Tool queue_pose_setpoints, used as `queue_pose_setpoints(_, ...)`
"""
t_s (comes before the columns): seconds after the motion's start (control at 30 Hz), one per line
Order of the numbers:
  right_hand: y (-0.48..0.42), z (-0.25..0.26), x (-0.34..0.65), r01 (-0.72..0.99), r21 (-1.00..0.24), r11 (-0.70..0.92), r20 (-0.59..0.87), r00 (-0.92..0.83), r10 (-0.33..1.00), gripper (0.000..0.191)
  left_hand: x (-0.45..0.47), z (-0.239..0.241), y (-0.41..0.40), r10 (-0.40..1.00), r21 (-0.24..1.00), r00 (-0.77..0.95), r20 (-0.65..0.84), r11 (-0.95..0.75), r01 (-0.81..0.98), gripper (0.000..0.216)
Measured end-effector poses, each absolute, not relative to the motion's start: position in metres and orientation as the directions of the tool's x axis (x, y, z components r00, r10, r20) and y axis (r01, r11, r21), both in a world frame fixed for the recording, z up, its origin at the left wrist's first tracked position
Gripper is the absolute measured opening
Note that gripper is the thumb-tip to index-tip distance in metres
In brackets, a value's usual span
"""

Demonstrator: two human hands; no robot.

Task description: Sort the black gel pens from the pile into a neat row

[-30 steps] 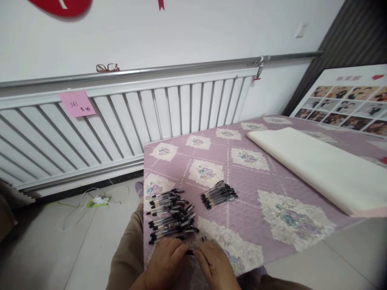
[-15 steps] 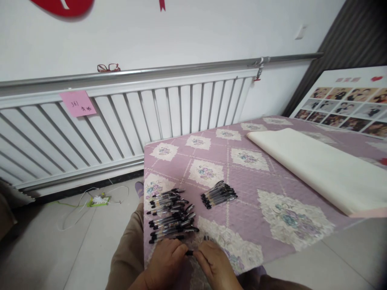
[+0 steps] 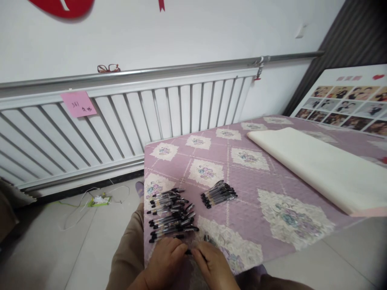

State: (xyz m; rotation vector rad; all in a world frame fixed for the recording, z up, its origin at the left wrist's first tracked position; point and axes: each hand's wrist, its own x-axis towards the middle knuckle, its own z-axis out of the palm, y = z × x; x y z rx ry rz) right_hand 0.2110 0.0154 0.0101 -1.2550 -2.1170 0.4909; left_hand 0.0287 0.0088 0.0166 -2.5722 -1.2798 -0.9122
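Note:
Close together at the table's near edge, my left hand [image 3: 167, 257] and my right hand [image 3: 213, 262] are both closed on one pen [image 3: 188, 252]. Only a short black stretch of it shows between them; the rest is hidden in my fingers. Just beyond my left hand lies a loose pile of pens [image 3: 171, 215], clear-bodied with black caps and ends, several of them crossing. To its right rests a neater bundle of pens [image 3: 218, 194], side by side. Part of another pen or cap [image 3: 207, 238] shows just behind my right hand.
A purple quilted cloth with floral patches [image 3: 178, 163] covers the table. A folded cream sheet [image 3: 314, 165] lies on the right, before a photo board [image 3: 347, 100]. A white radiator [image 3: 175, 108] stands behind. A power strip [image 3: 99, 200] with cables is on the floor.
My right hand has shifted slightly left toward my left hand, and less of the pen's black part shows between them. Both pen groups lie as before.

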Motion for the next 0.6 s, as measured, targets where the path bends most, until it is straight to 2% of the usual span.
queue_pose_setpoints(0.4, 0.020, 0.030, 0.222, 0.543, -0.714, 0.442, 0.238, -0.405, 0.883, 0.007, 0.028, 0.008, 0.009, 0.738, 0.172, 0.465, 0.488, -0.604, 0.778, 0.010)
queue_pose_setpoints(0.5, 0.019, 0.031, 0.223, 0.542, -0.739, 0.400, 0.231, -0.355, 0.906, 0.017, 0.029, 0.010, 0.009, 0.732, 0.171, 0.468, 0.495, -0.610, 0.774, 0.010)
queue_pose_setpoints(0.6, 0.018, 0.031, 0.224, 0.581, -0.720, 0.380, 0.230, -0.316, 0.920, 0.007, 0.029, 0.012, 0.009, 0.725, 0.168, 0.461, 0.512, -0.610, 0.774, 0.013)
